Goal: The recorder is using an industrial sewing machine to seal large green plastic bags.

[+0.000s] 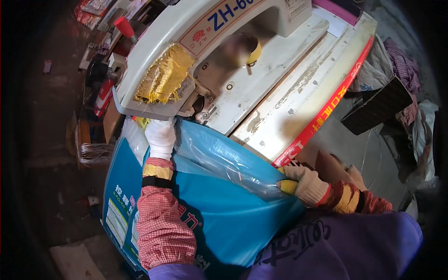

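Note:
A large blue printed woven bag (228, 210) with a clear plastic liner (228, 170) at its mouth lies across my front, against a white industrial sewing machine (151, 49). My left hand (160, 139), in a white glove, grips the bag's edge right beside the needle area; its fingertips are hidden under the machine head. My right hand (305, 184), in a beige knit glove with a yellow-covered fingertip, is closed on the bag's right edge, by the near end of the machine table. Between the two hands, the mouth edge stretches along the table.
The machine table (298, 105) has a red strip along its right edge. A piece of yellow woven cloth (165, 74) hangs on the machine head, and a yellow tape roll (254, 51) lies under its arm. A dark open box (378, 107) and bags stand at right; a red-handled tool (123, 27) is at left.

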Demonstrator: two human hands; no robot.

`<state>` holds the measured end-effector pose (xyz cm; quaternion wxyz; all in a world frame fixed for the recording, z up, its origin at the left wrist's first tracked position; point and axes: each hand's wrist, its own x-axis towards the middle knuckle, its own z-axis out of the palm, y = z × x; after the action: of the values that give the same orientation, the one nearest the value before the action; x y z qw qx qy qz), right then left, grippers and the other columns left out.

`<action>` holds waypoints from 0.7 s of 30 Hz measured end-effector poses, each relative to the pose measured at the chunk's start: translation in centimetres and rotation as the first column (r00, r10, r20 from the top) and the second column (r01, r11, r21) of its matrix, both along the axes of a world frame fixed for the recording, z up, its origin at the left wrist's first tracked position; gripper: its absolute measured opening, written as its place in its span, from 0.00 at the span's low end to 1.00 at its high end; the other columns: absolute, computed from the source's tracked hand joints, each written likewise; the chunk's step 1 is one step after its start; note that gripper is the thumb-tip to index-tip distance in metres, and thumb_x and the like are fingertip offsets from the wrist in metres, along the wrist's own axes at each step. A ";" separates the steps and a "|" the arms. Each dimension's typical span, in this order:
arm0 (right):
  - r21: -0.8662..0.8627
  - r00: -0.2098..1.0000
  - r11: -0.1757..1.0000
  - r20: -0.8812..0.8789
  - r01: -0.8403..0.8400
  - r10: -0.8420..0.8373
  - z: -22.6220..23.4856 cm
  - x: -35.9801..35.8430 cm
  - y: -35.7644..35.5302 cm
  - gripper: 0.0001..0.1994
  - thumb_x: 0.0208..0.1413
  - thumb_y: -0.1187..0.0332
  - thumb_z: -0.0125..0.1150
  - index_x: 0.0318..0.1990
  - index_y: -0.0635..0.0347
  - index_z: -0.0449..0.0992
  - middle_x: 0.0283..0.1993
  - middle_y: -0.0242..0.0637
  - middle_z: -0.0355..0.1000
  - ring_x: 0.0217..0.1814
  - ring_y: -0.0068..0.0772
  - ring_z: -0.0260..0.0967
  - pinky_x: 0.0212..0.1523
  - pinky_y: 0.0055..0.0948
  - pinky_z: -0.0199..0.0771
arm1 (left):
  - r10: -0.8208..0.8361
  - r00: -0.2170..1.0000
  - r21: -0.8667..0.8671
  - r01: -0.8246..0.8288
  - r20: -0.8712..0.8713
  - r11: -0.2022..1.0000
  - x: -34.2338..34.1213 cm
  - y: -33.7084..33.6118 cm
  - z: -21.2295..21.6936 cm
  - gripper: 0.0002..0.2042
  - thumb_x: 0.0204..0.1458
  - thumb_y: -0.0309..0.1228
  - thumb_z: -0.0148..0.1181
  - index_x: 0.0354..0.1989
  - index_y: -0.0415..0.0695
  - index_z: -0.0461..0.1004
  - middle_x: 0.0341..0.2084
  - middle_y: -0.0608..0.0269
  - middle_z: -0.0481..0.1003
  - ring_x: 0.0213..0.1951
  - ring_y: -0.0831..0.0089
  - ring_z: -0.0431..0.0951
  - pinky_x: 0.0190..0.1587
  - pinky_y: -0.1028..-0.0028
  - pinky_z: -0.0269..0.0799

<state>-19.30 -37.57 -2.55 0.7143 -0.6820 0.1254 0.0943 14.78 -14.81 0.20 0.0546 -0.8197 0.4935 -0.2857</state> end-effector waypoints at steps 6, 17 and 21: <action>-0.459 0.969 0.855 -0.153 -0.242 0.192 4.1 0.9 -0.8 0.13 0.57 0.67 0.57 0.49 0.50 0.76 0.37 0.44 0.76 0.37 0.39 0.76 0.42 0.32 0.76 | 0.056 0.992 0.154 -0.039 -0.112 0.987 2.5 -0.1 -0.6 0.14 0.44 0.27 0.58 0.41 0.50 0.77 0.33 0.55 0.76 0.37 0.55 0.76 0.36 0.62 0.73; -0.413 0.683 0.718 -0.721 -0.560 0.118 4.3 1.7 0.7 0.30 0.60 0.37 0.40 0.34 0.53 0.79 0.24 0.41 0.73 0.29 0.42 0.74 0.36 0.34 0.76 | 0.224 0.867 0.283 -0.101 -0.445 0.954 -3.3 0.4 3.0 0.06 0.53 0.33 0.55 0.33 0.48 0.77 0.31 0.50 0.76 0.33 0.54 0.77 0.35 0.60 0.73; -0.294 0.721 0.843 -0.677 -0.450 0.149 3.5 5.1 2.4 0.30 0.62 0.39 0.40 0.34 0.57 0.79 0.25 0.40 0.74 0.29 0.38 0.75 0.33 0.32 0.75 | 0.004 0.908 -0.007 -0.008 -0.419 1.000 3.0 1.7 0.9 0.07 0.51 0.31 0.55 0.34 0.47 0.78 0.32 0.46 0.77 0.36 0.48 0.77 0.39 0.58 0.74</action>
<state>-14.20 -35.12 0.93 0.4312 -0.7640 0.2597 0.4037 17.78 -13.10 1.06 -0.0553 -0.8636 0.4900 -0.1054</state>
